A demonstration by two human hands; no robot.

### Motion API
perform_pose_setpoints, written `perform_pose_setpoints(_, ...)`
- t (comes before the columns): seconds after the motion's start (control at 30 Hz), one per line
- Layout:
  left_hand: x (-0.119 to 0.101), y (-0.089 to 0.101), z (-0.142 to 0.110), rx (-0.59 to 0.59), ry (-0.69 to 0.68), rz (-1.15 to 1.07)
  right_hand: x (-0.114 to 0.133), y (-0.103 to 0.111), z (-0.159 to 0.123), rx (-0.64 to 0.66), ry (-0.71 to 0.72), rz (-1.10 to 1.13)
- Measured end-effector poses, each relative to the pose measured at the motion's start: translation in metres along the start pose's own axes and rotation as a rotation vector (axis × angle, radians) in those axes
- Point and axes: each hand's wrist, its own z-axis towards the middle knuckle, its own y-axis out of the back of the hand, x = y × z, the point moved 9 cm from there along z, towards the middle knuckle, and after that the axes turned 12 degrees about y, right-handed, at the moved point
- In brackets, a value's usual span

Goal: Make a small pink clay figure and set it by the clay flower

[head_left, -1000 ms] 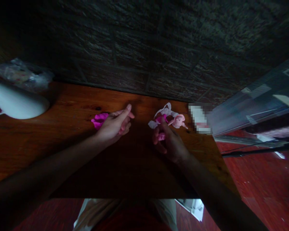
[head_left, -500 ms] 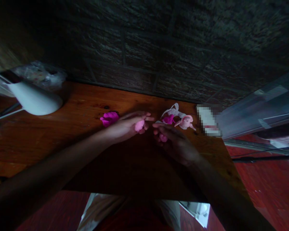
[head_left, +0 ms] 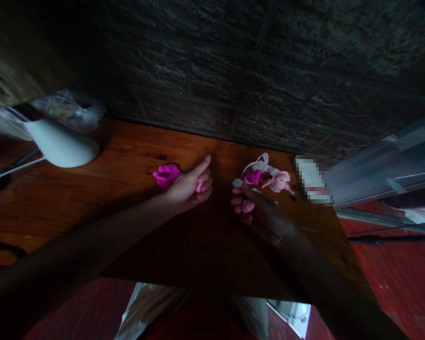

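Note:
My left hand (head_left: pixel 189 189) is curled round a light pink lump (head_left: pixel 199 185) of soft, clay-like material, thumb pointing up. Most of that lump is hidden by the fingers. In my right hand (head_left: pixel 260 212) lies a smaller pink ball (head_left: pixel 248 206) of similar stuff, held in the bent fingers. A flat magenta piece (head_left: pixel 166 175) rests on the table just behind my left hand. Beyond my right hand are a magenta lump (head_left: pixel 253 177), crumpled whitish strips (head_left: pixel 260 164) and a pale pink piece (head_left: pixel 280 181) with thin points.
The wooden table (head_left: pixel 127 141) meets a dark stone wall (head_left: pixel 212 85). A white cone-shaped object (head_left: pixel 65 146) with a cable stands at left, near clear plastic wrapping (head_left: pixel 74 108). A blurred-out white item (head_left: pixel 312 179) lies at right, beside a translucent panel (head_left: pixel 386 160).
My hands have moved apart. The left fingers have curled in over the pink lump and its thumb has lifted. The right hand has turned slightly, keeping its ball. The view has shifted a little.

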Motion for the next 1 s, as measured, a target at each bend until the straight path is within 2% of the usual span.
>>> perform_pose_setpoints(0.13, -0.009, -0.005, -0.008, 0.04, -0.08, 0.034, 0.004, -0.005, -0.001, 0.062, 0.075, -0.041)
perform_pose_setpoints(0.3, -0.001, -0.007, -0.001, 0.119, -0.048, 0.111, 0.003, -0.012, 0.001, 0.137, 0.119, 0.021)
perform_pose_setpoints(0.47, 0.002, 0.0, 0.003, 0.011, -0.068, 0.169, 0.001, -0.017, -0.002, 0.178, 0.052, 0.063)
perform_pose_setpoints(0.6, -0.007, 0.002, -0.005, -0.05, -0.14, 0.144, 0.012, -0.014, -0.003, 0.168, 0.135, 0.101)
perform_pose_setpoints(0.7, -0.003, 0.003, -0.005, -0.053, -0.067, 0.163, 0.018, -0.013, -0.003, 0.174, 0.192, 0.09)
perform_pose_setpoints(0.77, 0.003, 0.0, -0.002, -0.007, 0.006, 0.197, 0.021, -0.012, -0.001, 0.172, 0.225, 0.099)
perform_pose_setpoints(0.87, 0.008, -0.004, 0.0, 0.055, 0.051, 0.209, 0.019, -0.011, 0.001, 0.158, 0.18, 0.091)
perform_pose_setpoints(1.0, 0.005, 0.002, -0.002, -0.046, 0.023, 0.169, 0.01, -0.009, -0.002, 0.162, 0.033, 0.093)
